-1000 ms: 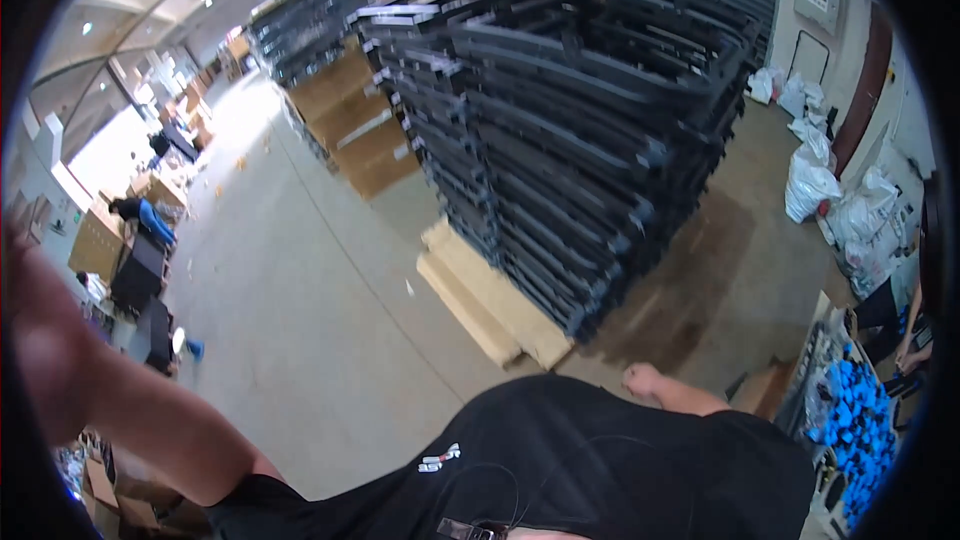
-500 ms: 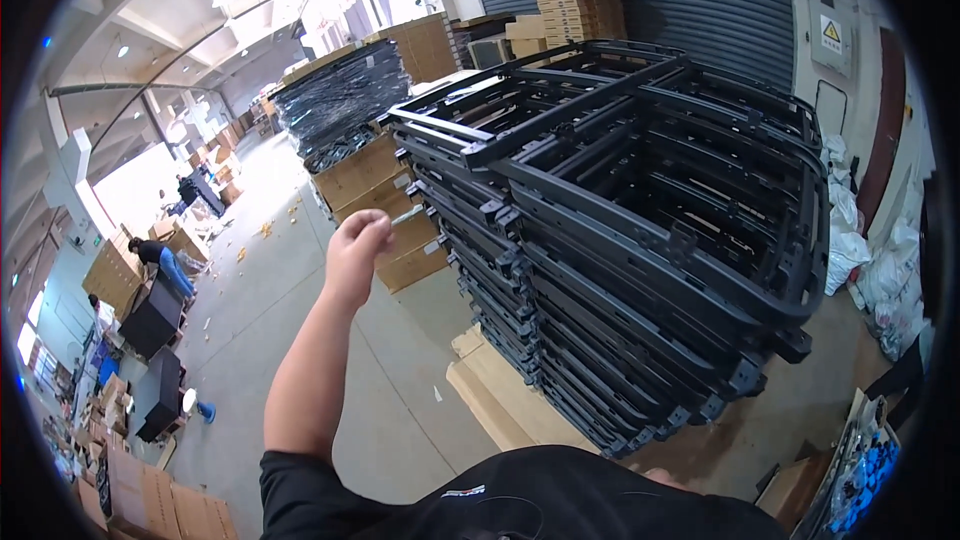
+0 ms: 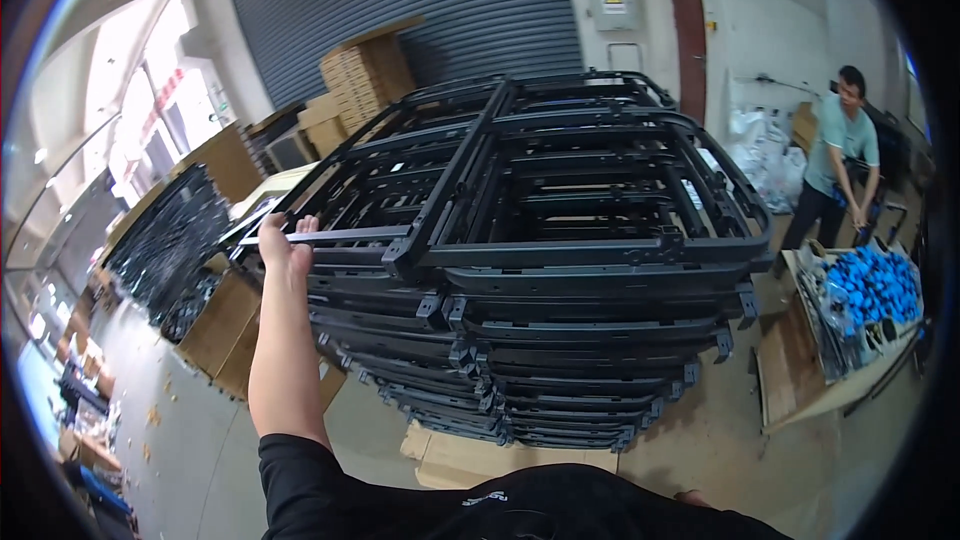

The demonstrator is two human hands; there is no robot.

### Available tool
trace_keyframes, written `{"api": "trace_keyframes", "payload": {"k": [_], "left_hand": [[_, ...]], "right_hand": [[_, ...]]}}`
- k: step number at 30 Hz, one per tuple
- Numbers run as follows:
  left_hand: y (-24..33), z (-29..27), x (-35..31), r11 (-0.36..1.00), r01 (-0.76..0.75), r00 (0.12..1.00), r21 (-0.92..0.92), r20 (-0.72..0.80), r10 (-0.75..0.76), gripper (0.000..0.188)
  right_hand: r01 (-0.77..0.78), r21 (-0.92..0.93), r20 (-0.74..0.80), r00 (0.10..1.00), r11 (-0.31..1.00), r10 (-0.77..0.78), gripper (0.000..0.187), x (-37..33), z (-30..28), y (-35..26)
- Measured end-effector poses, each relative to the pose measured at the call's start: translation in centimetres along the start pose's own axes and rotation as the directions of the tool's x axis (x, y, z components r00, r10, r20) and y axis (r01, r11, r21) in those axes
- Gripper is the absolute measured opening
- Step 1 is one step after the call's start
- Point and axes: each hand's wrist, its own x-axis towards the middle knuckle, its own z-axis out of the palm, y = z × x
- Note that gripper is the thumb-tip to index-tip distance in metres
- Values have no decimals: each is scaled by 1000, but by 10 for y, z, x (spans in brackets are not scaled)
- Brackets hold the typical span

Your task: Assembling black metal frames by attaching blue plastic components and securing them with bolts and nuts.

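The left hand [image 3: 288, 243] was raised over the floor, apart from everything, half a second ago; now it is at the left part of the frame, against the pale-lit front bar of the topmost black metal rectangular frame with rounded corners and crossbars [image 3: 465, 168]. Its fingers look partly bent, but whether they close around the bar cannot be told. The view has also swung right, bringing the tall stack of similar black metal frames [image 3: 560, 328] to mid-picture, above flat tan cardboard [image 3: 520, 462] at lower centre. In effect, the left hand is now at the work instead of away from it. Of the right hand [image 3: 692, 498], only a sliver shows at the bottom, right of centre; its grip cannot be judged. A person in a pale green shirt [image 3: 845, 155] and a heap of bright blue pieces [image 3: 870, 285] are now plainly visible at right.
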Motion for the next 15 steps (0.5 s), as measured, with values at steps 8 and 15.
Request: {"api": "trace_keyframes", "payload": {"k": [8, 15], "left_hand": [[-7, 43, -28, 949, 2, 961, -315, 261, 85, 35], [-24, 123, -106, 971, -150, 805, -184, 547, 228, 24]], "right_hand": [[7, -27, 12, 1000, 1000, -7, 46, -86, 68, 67], [139, -154, 58, 990, 978, -131, 55, -156, 25, 37]]}}
